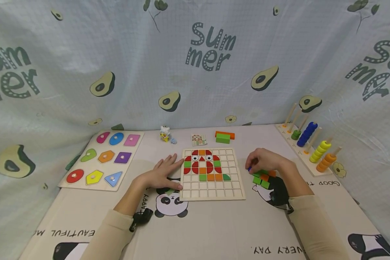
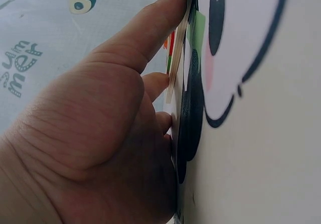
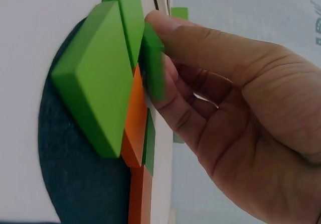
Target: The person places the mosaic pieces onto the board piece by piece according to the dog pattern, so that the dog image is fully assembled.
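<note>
A wooden grid board (image 1: 211, 194) lies in the middle, with red, orange, green and white-eyed pieces forming an owl-like figure (image 1: 202, 164). Spread beside its left edge is my left hand (image 1: 164, 174), fingers straight, the thumb resting at the board's rim. In the left wrist view the thumb lies along the board's edge (image 2: 176, 66). To the right of the board, my right hand (image 1: 264, 160) pinches a green block (image 3: 154, 66) between thumb and index finger, close over a group of green and orange blocks (image 1: 261, 182). A small blue patch shows at those fingertips in the head view.
A shape-knob puzzle board (image 1: 94, 160) lies at left. At right stands a peg counter (image 1: 307, 153) with coloured beads. Behind the grid board are a pattern card (image 1: 199, 139), a small figurine (image 1: 164, 133) and green and orange blocks (image 1: 222, 138). A printed curtain closes the back.
</note>
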The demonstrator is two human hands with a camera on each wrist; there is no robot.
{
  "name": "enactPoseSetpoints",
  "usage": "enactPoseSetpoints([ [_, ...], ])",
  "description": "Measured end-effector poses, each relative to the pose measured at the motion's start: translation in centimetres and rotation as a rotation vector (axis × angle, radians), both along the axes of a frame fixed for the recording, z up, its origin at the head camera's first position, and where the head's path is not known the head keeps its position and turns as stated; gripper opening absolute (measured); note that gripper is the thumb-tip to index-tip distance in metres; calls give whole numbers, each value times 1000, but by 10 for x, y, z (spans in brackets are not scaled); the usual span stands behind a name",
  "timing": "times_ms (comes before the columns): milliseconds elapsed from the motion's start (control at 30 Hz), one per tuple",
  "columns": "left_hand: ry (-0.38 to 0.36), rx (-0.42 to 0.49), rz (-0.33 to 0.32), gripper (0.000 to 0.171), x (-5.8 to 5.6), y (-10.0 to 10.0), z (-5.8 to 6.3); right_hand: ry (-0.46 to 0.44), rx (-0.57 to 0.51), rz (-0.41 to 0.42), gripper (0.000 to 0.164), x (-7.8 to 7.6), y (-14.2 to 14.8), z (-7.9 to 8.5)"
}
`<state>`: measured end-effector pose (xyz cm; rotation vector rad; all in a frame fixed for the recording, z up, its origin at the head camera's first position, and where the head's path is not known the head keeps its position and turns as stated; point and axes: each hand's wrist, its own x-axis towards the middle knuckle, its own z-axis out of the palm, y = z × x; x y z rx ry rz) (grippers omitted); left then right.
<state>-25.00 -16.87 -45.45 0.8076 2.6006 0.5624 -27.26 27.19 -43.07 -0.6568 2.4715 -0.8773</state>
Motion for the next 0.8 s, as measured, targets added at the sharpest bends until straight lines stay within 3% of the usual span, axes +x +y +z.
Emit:
enactPoseSetpoints([
  [267,-2,-1,2,106,-1,0,-1,55,45,-52,25,-1,-4,-1],
  [433,-3,-3,5,106,-1,1,-2,79,60,-81,22,1,-6,1],
  [700,-3,-5,5,105,-1,1,-2,67,38,-15,8,1,-12,2],
  [800,-6,-5,8,105,-1,1,-2,107,38,18,4,2,-17,4],
])
